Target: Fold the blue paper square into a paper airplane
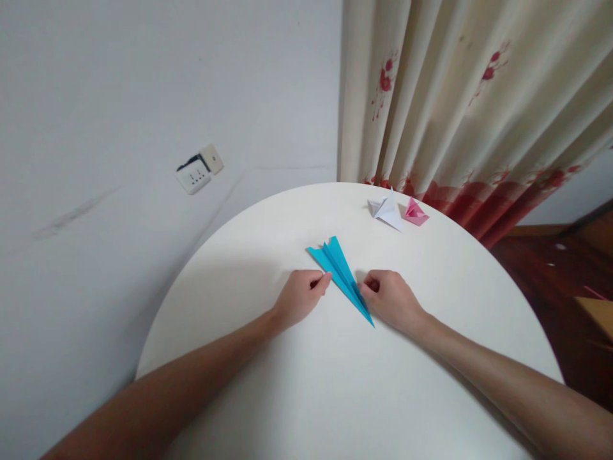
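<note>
Head view: blue paper plane (341,271) lies between left hand (301,297) and right hand (390,299), both pinching its edges.

Blue plane (341,271): matt paper w/ sharp creases. Table (335,383): smooth, matt white. Curtain (460,96): soft printed cloth.

We see a bright blue paper plane (341,271) on a plain white round table (345,383). At two o'clock from it lie a white folded paper figure (387,211) and a pink one (414,213). The cream curtain (460,108) carries red flowers.
</note>
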{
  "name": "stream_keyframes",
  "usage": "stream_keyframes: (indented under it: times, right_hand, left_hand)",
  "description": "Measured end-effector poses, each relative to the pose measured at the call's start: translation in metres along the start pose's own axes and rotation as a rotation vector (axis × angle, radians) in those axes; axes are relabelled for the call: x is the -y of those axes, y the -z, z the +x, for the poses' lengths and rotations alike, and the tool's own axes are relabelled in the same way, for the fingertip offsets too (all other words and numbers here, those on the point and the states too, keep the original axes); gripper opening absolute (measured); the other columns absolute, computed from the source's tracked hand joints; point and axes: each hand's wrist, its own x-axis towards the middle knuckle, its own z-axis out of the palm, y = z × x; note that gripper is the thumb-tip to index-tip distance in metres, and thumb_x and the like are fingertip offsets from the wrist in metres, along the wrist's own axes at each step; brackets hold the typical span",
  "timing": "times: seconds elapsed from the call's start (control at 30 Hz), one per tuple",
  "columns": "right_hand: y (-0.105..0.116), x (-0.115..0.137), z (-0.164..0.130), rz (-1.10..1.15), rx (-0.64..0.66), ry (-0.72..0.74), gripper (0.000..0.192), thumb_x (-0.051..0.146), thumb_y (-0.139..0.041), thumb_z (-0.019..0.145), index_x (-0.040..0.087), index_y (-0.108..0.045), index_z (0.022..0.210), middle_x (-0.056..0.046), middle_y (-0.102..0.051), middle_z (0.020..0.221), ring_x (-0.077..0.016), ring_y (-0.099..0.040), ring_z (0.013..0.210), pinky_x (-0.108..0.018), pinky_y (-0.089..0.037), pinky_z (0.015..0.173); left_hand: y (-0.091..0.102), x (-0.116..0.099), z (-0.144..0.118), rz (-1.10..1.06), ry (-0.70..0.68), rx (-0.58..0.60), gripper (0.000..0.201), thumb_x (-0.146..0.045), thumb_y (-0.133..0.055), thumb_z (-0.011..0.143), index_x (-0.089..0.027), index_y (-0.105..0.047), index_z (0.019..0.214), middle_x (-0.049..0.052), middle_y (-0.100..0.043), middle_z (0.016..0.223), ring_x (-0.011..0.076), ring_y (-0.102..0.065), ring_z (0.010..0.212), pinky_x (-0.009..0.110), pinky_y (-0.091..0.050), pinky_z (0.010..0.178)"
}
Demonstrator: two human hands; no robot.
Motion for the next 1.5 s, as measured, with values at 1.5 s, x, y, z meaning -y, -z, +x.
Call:
stream_keyframes:
  times: [1.5]
  right_hand:
    - [0.14,-0.139,0.082,-0.362,-0.704,-0.378,0.02,0.028,-0.063,0.079,0.019,-0.079,0.085,-0.012,-0.077,0.084,-0.0288,-0.071,0.083,-0.032,-0.048,0.069]
  left_hand:
    - [-0.005,-0.005,0.001,0.04,0.019,0.013,0.049,-0.049,-0.042,0.091,-0.019,-0.047,0.052,-0.004,-0.035,0.047,0.0116,-0.037,0.048,0.026,-0.023,0.054]
